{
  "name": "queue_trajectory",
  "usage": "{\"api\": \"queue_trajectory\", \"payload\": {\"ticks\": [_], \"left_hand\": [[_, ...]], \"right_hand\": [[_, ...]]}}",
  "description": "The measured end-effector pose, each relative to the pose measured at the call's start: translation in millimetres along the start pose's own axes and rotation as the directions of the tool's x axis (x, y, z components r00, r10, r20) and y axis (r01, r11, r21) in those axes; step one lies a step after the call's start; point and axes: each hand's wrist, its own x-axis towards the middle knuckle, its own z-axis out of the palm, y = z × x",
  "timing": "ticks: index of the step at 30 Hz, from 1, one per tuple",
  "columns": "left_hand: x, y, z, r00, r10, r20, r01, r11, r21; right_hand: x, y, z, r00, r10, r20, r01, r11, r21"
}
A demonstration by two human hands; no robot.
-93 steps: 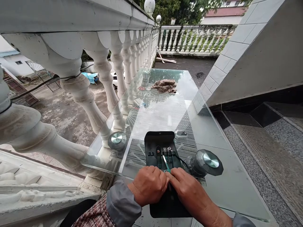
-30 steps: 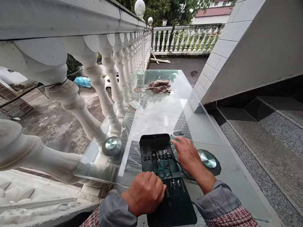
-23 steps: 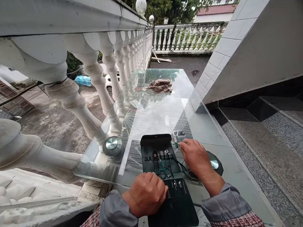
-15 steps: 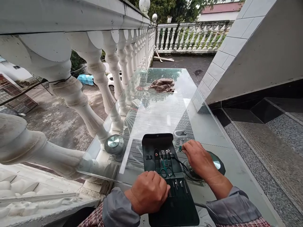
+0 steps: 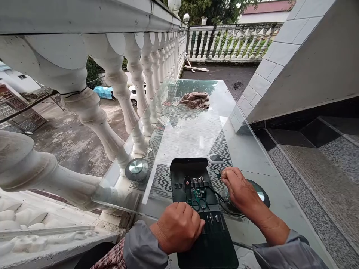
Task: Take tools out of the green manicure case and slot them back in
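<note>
Head view, glass table (image 5: 193, 130), white balustrade (image 5: 134, 74), tiled terrace.

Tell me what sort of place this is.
Most likely an outdoor terrace or balcony of a house: a white stone railing runs along a glass table, with tiled steps to the right and a yard below.

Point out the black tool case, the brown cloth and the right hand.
black tool case (image 5: 186, 169): head view, bare upper flap.
brown cloth (image 5: 195, 100): head view, middle of the crumpled heap.
right hand (image 5: 238, 186): head view, back of hand.
</note>
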Motion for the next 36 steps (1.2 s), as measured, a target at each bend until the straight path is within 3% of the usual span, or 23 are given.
{"api": "queue_trajectory", "payload": {"ticks": [5, 12, 18, 27, 29, 33, 36], "left_hand": [[1, 0, 0.7, 1.0, -0.004, -0.003, 0.004, 1.0, -0.001], [1, 0, 2.4, 1.0, -0.01, 0.0, 0.01, 1.0, 0.0], [2, 1, 2.5, 1.0, -0.009, -0.012, 0.009, 1.0, 0.011], [2, 0, 0.1, 1.0, 0.012, -0.02, -0.011, 1.0, 0.016], [2, 0, -0.4, 1.0, 0.018, -0.014, -0.018, 1.0, 0.021], [0, 0, -0.2, 1.0, 0.025, 0.002, -0.025, 0.999, 0.024], [-3, 1, 0.3, 0.999, 0.041, -0.002, -0.041, 0.999, 0.02]], "right_hand": [[-2, -7, -1, 1.0, -0.013, 0.028, 0.011, 0.997, 0.081], [-5, -9, 1, 0.982, -0.107, 0.158, 0.114, 0.993, -0.033], [-4, -8, 8, 0.992, -0.109, 0.067, 0.117, 0.985, -0.127], [0, -20, 9, 0.986, -0.162, 0.046, 0.169, 0.957, -0.234], [0, -21, 7, 0.981, -0.195, 0.004, 0.192, 0.961, -0.199], [-1, -31, 1, 0.942, -0.262, -0.21, 0.264, 0.964, -0.019], [-7, -47, 2, 0.91, -0.325, -0.257, 0.361, 0.927, 0.105]]}}
